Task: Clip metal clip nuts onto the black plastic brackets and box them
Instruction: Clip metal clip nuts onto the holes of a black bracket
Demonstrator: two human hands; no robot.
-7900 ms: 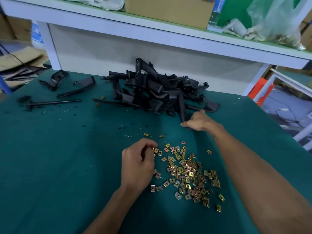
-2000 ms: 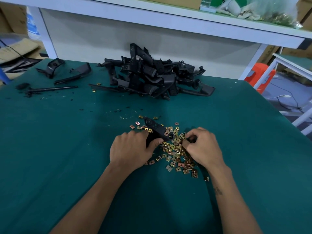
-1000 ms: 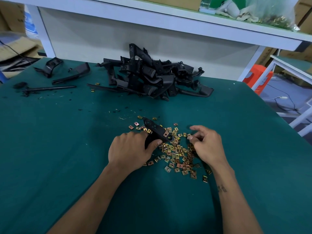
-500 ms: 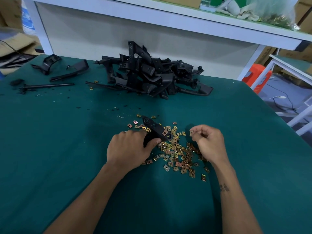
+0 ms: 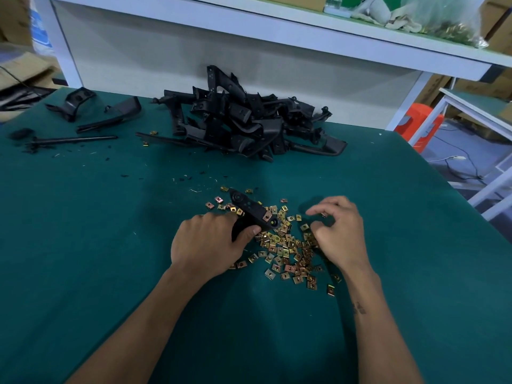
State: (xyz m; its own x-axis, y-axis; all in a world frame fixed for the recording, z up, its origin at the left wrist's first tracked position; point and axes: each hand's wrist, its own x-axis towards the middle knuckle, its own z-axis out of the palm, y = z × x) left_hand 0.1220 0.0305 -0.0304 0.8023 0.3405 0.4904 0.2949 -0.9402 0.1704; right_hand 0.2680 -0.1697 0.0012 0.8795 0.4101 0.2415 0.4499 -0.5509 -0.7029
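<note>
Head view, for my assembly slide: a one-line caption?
Left hand grips a black bracket over scattered clip nuts; right hand reaches in.

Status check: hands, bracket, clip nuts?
Left hand grips black bracket, one clip nut on it. Right hand curled over loose clip nuts, grasp unclear. Bracket pile behind, nothing blocking.

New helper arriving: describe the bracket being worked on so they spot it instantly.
On the green table, find the scatter of brass clip nuts near the front. The black bracket lies across its left edge, gripped by the left hand; unlike the piled brackets behind, it lies alone.
</note>
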